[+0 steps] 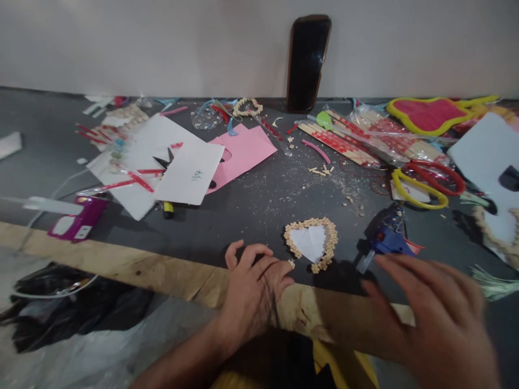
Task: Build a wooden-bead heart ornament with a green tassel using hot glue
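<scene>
Small tan pieces form a heart-shaped frame (331, 237) around white paper (310, 243), near the table's front edge. My left hand (257, 278) is just left of it, thumb and forefinger pinched on a small tan piece (291, 263) by the heart's lower left side. On the right, my right hand (433, 302) is slightly blurred, its fingers apart and holding nothing visible. Its fingertips are close to a blue tool (391, 237) with a clear tip, which lies on the dark table.
Red and yellow scissors (430, 183) and wrapped sticks (340, 143) lie at the right. A phone (308, 62) leans on the wall. Pink paper (243, 154), white sheets (190, 173) and a purple power block (79, 219) are at the left.
</scene>
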### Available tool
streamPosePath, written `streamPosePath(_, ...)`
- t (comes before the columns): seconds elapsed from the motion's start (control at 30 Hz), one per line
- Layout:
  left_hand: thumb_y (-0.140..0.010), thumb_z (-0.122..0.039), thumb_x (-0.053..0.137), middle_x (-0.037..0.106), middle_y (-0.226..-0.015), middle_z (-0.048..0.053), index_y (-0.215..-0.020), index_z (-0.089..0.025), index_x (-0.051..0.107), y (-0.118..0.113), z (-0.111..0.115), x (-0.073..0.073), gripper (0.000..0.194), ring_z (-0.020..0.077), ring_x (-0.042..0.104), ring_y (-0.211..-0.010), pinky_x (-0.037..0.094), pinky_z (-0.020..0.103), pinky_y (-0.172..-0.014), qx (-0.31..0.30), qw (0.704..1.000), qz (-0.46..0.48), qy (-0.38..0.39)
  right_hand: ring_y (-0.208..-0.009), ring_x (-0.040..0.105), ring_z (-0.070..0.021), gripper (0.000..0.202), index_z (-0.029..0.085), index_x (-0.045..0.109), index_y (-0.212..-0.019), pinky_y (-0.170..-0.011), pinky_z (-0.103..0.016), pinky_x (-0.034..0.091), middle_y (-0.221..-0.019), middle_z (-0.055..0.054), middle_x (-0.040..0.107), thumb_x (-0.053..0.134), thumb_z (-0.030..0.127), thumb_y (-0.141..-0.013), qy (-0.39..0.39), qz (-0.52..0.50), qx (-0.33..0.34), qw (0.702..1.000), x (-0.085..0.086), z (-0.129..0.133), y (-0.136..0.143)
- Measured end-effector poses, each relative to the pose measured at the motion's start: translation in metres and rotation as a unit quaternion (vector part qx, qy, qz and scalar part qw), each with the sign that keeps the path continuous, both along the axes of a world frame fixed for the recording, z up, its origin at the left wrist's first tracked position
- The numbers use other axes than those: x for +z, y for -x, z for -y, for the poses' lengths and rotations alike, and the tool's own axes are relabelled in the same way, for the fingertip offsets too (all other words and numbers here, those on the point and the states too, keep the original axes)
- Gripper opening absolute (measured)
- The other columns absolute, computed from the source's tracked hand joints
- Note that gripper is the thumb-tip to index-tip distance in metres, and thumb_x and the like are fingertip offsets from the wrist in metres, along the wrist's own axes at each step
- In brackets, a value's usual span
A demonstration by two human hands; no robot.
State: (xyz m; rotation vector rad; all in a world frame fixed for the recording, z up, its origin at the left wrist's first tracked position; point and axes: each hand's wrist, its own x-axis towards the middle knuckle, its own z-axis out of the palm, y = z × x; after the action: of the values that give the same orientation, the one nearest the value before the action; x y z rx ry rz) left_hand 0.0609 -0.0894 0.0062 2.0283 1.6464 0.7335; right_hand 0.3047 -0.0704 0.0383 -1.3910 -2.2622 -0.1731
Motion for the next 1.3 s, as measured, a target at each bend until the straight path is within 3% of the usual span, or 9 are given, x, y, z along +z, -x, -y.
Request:
streamPosePath(0.07,-0.084,-0.026,0.063,0.070,-0.080,-0.003,-0.088,-0.029,0.065,0.002,0.003,-0.001,0.006,0.0236,0.053,-0.097,0.014,0.051,-0.104,-0.005,1.000,-0.020,-0.004,-0.093,0.055,-0.0242,0.030,0.022,0.058,-0.111,-0.085,-0.040,0.045,-0.098,-0.008,0.063,0.063,0.023,-0.081,0.025,-0.031,0.044,0.998,-0.007,0.007,0.021)
streamPosePath(0.17,-0.085,-0.026,0.062,0.071,-0.081,-0.002,-0.088,-0.026,0.064,0.006,0.007,0.000,0.004,0.0231,0.053,-0.099,0.017,0.049,-0.102,-0.009,0.999,-0.035,-0.008,-0.096,0.051,-0.0245,0.019,0.019,0.061,-0.102,-0.084,-0.038,0.044,-0.097,-0.008,0.064,0.060,0.022,-0.084,0.072,-0.049,0.058,0.994,-0.017,0.013,0.052)
streamPosePath(0.4,-0.083,-0.018,0.060,0.071,-0.091,-0.002,-0.097,-0.028,0.064,0.018,0.011,0.006,0.018,0.0254,0.049,-0.103,0.019,0.051,-0.100,-0.027,0.999,-0.026,-0.010,-0.095,0.051,-0.0255,0.020,0.024,0.069,-0.089,-0.081,-0.042,0.036,-0.096,-0.005,0.066,0.052,0.033,-0.090,0.099,-0.042,-0.005,0.994,-0.021,0.015,0.092)
streamPosePath(0.8,-0.085,-0.014,0.054,0.069,-0.090,-0.001,-0.101,-0.029,0.066,0.036,0.013,0.001,0.025,0.0230,0.047,-0.097,0.019,0.051,-0.100,-0.030,0.999,-0.020,-0.018,-0.096,0.051,-0.0228,0.021,0.028,0.071,-0.092,-0.084,-0.040,0.032,-0.097,-0.004,0.066,0.050,0.030,-0.091,0.120,-0.019,0.002,0.993,-0.024,0.014,0.107)
streamPosePath(1.0,-0.086,-0.011,0.050,0.068,-0.089,0.001,-0.103,-0.027,0.065,0.043,0.011,0.006,0.027,0.0227,0.049,-0.095,0.024,0.050,-0.097,0.008,0.999,0.008,-0.048,-0.090,0.050,-0.0248,0.028,0.025,0.071,-0.085,-0.079,-0.040,0.033,-0.087,-0.005,0.068,0.045,0.031,-0.093,0.073,0.006,-0.021,0.997,-0.011,0.008,0.094)
streamPosePath(1.17,-0.087,-0.015,0.050,0.064,-0.096,0.003,-0.108,-0.022,0.055,0.049,-0.014,0.020,0.023,0.0235,0.049,-0.100,0.032,0.047,-0.094,-0.062,0.998,0.011,-0.019,-0.092,0.050,-0.0269,0.025,0.023,0.069,-0.082,-0.079,-0.042,0.032,-0.091,-0.007,0.067,0.048,0.034,-0.091,0.056,0.073,-0.043,0.995,-0.005,0.005,0.077)
streamPosePath(1.3,-0.084,-0.013,0.052,0.053,-0.126,0.010,-0.127,-0.016,0.040,0.041,-0.041,0.024,0.044,0.0227,0.045,-0.118,0.037,0.041,-0.101,-0.157,0.987,0.025,-0.002,-0.096,0.051,-0.0260,0.018,0.024,0.070,-0.087,-0.081,-0.041,0.033,-0.096,-0.006,0.065,0.055,0.033,-0.086,0.063,0.086,-0.067,0.992,-0.007,0.006,0.078)
